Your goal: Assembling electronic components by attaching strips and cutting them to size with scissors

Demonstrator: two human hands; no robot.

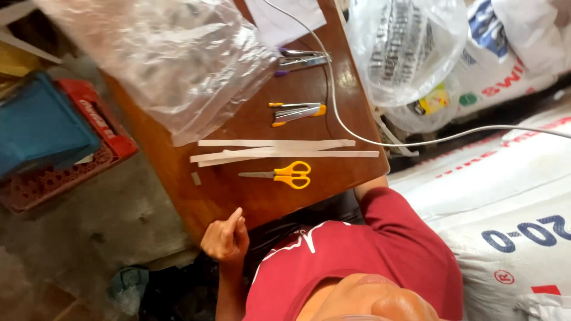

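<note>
My left hand point(226, 239) hovers at the near edge of the brown wooden table point(238, 196), fingers curled in a loose fist with nothing in them. Only my right arm's red sleeve point(386, 214) shows; it runs down past the table's near right corner and the hand is hidden. Nearest the left hand lie yellow-handled scissors point(285, 175), shut, blades pointing left. Just beyond them lie several long white paper strips point(279, 150). A small paper scrap point(195, 178) lies to the left of the scissors.
Farther back on the table are an orange-and-silver stapler point(297, 112), a purple-trimmed stapler point(300, 59), white paper point(285, 18) and a large clear plastic bag point(172, 59). A white cable point(357, 134) crosses the table. White sacks point(505, 196) lie right; a red crate point(89, 137) and a blue box point(41, 125) stand left.
</note>
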